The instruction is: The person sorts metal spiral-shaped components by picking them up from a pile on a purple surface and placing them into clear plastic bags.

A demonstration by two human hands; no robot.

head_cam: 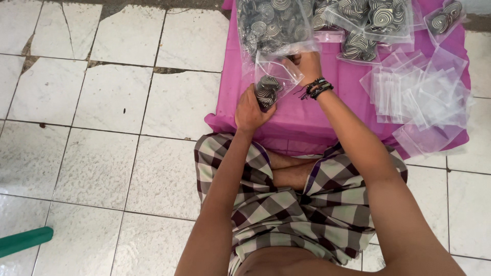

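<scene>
A large clear bag (pixel 273 25) of black-and-white spiral pieces lies at the top of the pink cloth (pixel 307 112), cut off by the frame edge. The left hand (pixel 250 110) is closed on a small clear bag (pixel 271 82) holding a few spiral pieces (pixel 267 91). The right hand (pixel 307 64) pinches the small bag's upper edge — fingers partly hidden. Empty clear bags (pixel 419 97) lie piled on the right.
</scene>
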